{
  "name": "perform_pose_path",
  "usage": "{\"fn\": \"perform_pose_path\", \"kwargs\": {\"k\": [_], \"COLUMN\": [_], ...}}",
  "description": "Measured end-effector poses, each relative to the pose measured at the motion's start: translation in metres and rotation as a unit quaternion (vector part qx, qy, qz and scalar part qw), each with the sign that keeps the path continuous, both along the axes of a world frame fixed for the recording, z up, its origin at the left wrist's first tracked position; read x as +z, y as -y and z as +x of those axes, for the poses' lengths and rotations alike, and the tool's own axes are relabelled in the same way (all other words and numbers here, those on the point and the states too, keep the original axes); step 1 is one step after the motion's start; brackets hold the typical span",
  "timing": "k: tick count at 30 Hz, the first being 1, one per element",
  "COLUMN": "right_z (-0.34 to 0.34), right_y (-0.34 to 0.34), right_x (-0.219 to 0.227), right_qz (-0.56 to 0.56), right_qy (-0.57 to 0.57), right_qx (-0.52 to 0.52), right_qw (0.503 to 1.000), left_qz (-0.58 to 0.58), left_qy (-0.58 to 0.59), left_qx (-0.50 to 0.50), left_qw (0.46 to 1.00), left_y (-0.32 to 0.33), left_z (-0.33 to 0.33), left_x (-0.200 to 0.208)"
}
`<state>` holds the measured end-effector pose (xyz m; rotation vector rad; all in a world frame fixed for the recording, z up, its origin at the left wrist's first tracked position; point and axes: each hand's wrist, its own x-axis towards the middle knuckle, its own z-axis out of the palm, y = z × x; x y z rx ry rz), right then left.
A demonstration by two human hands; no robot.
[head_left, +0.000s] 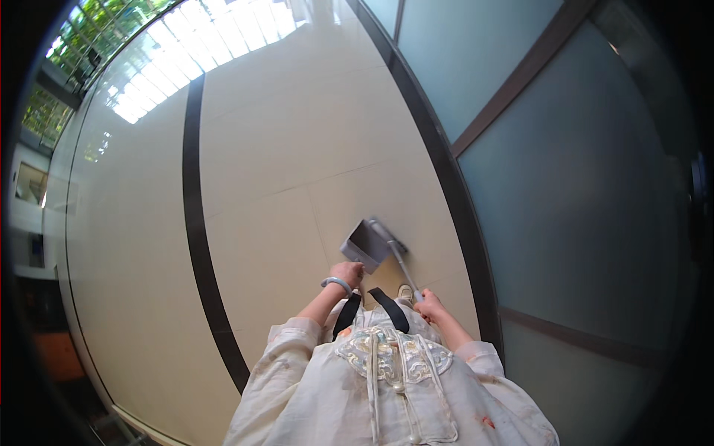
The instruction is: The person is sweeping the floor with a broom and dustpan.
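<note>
My left hand (348, 273) is closed at the near end of a grey dustpan (354, 255); the handle itself is hidden by my fingers. The pan is tilted, and its dark inside shows. Lower and to the right, my right hand (429, 303) wraps round the grey stick of a broom (400, 260). The broom's head lies against the right side of the dustpan, slightly blurred. I cannot make out any dirt in the pan.
Glossy beige floor tiles (297, 149) carry a dark stripe (193, 178) on the left. Frosted glass panels (565, 201) in brown frames stand along the right, above a dark border strip (439, 141). My shoe (405, 292) is just behind the broom. Bright window light reflects at the far end.
</note>
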<state>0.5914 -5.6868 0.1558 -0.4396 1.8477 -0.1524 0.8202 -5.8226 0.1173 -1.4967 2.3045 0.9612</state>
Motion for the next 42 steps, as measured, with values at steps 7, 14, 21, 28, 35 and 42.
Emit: {"fn": "perform_pose_path", "kwargs": {"k": [7, 14, 21, 28, 35, 42], "right_z": [-0.046, -0.077, -0.165, -0.172, -0.27, -0.313], "right_y": [-0.034, -0.042, 0.02, 0.061, 0.071, 0.153], "right_x": [-0.019, -0.019, 0.002, -0.026, 0.038, 0.035], "right_qz": [-0.018, -0.083, -0.099, -0.04, 0.012, -0.052], "right_qy": [0.171, 0.113, 0.007, -0.119, 0.18, 0.067], "right_qx": [-0.279, -0.374, -0.336, -0.1, -0.193, -0.054], "right_qw": [0.945, 0.917, 0.937, 0.987, 0.964, 0.995], "left_qz": [0.0, -0.031, -0.007, 0.013, -0.026, -0.04], "left_qy": [-0.007, -0.05, -0.031, -0.022, -0.005, 0.02], "left_qx": [-0.014, -0.03, -0.043, -0.015, 0.028, 0.121], "left_qw": [1.0, 0.998, 0.999, 1.0, 0.999, 0.992], "left_y": [0.046, 0.062, 0.078, 0.08, 0.089, 0.074], "left_z": [0.018, 0.0, -0.055, -0.134, -0.178, -0.172], "left_x": [-0.02, -0.016, 0.021, 0.037, 0.035, 0.033]}}
